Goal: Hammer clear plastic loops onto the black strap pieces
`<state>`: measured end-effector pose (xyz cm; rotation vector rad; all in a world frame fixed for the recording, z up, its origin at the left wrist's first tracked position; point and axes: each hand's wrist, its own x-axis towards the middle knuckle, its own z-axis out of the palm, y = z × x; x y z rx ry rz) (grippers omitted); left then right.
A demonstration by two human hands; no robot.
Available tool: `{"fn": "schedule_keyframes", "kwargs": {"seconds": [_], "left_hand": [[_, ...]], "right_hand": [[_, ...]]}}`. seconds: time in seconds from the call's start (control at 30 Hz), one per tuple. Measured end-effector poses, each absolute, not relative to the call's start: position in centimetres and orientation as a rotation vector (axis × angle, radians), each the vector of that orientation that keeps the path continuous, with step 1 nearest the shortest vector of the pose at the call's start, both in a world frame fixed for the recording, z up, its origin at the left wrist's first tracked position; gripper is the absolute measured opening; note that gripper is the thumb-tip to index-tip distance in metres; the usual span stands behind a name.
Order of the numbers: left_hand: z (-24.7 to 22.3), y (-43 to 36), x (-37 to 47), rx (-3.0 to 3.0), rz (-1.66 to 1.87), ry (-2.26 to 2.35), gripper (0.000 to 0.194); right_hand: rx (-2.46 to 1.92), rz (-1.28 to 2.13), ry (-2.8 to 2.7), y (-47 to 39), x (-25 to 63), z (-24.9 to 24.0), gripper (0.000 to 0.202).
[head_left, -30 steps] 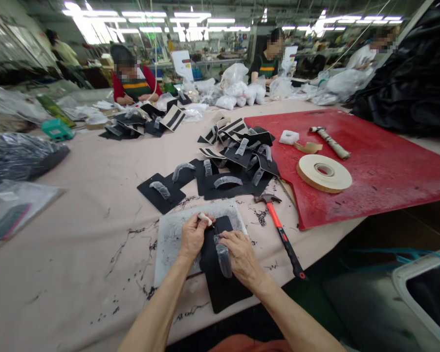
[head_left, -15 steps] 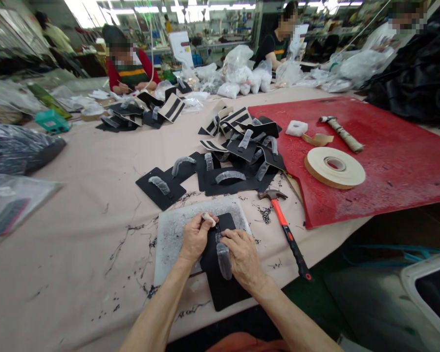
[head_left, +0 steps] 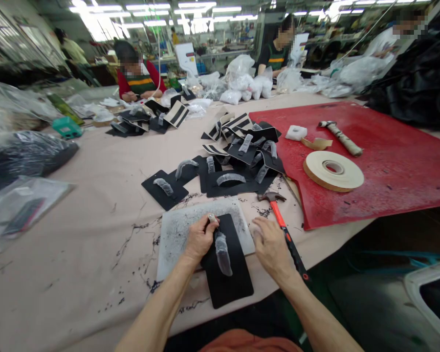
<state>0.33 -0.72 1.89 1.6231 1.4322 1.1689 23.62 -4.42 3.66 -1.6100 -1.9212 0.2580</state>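
Observation:
My left hand (head_left: 200, 238) is closed around a short whitish tool with a round end (head_left: 211, 217), held upright over a black panel (head_left: 238, 274). The tool's lower tip is hidden by the fingers. On the panel lies a handle wrapped in clear plastic (head_left: 223, 254). The panel rests partly on a scuffed white board (head_left: 179, 227) and overhangs its near edge. My right hand (head_left: 274, 247) is off the panel, fingers loosely stretched, with nothing visible in it. Beside it lies a claw hammer (head_left: 277, 213) with a red and black grip, its lower part behind my hand.
Beyond the board are several black panels with wrapped handles (head_left: 231, 179) in a pile. At right, a red sheet (head_left: 388, 171) bears a tape roll (head_left: 311, 171) and a wrapped mallet (head_left: 341, 138). Plastic bags (head_left: 238, 83) and co-workers (head_left: 139, 78) are across the table.
My right hand has left the panel and handle and moved right, toward the hammer. The tool in my left hand now stands more upright. The view has shifted slightly.

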Motion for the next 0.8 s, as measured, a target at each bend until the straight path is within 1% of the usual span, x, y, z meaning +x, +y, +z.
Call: {"fn": "schedule_keyframes", "kwargs": {"seconds": [0.07, 0.13, 0.2, 0.27, 0.33, 0.37, 0.47, 0.53, 0.6, 0.63, 0.7, 0.8], "left_hand": [[1.8, -0.8, 0.5, 1.641, 1.183, 1.439, 0.014], [1.8, -0.9, 0.6, 1.648, 1.192, 1.440, 0.014], [1.7, -0.9, 0.6, 1.646, 1.197, 1.434, 0.014], [1.7, -1.0, 0.6, 1.648, 1.195, 1.414, 0.015], [1.7, -1.0, 0.6, 1.649, 1.198, 1.391, 0.015], [1.7, -1.0, 0.6, 1.646, 1.198, 1.384, 0.015], [1.8, -0.9, 0.7, 1.620, 1.204, 1.373, 0.014], [1.7, -0.9, 0.7, 1.616, 1.208, 1.361, 0.014], [1.6, -0.9, 0.7, 1.643, 1.205, 1.356, 0.014], [1.5, -0.9, 0.7, 1.664, 1.201, 1.359, 0.015], [1.4, -0.9, 0.6, 1.700, 1.195, 1.375, 0.015], [1.1, -0.8, 0.6, 1.713, 1.193, 1.388, 0.015]], "right_hand": [[-1.965, 0.073, -1.902, -3.9, 26.7, 3.7, 0.032], [-2.221, 0.099, -1.877, -3.5, 29.2, 3.6, 0.029], [-2.282, 0.415, -1.694, -3.1, 30.7, 3.7, 0.015], [-2.202, 0.808, -1.413, -2.5, 31.3, 4.2, 0.004], [-2.089, 1.107, -1.232, -2.0, 31.1, 5.2, 0.008], [-2.042, 1.197, -1.208, -1.8, 30.8, 6.0, 0.010], [-1.910, 1.330, -1.179, -2.1, 29.2, 8.6, 0.015], [-1.806, 1.230, -1.260, -2.8, 27.7, 10.3, 0.027], [-1.687, 0.929, -1.509, -3.7, 26.2, 11.7, 0.037], [-1.638, 0.738, -1.671, -4.0, 25.6, 12.3, 0.038], [-1.602, 0.426, -2.009, -4.3, 24.6, 13.2, 0.034], [-1.613, 0.235, -2.395, -3.9, 23.9, 14.6, 0.026]]}}
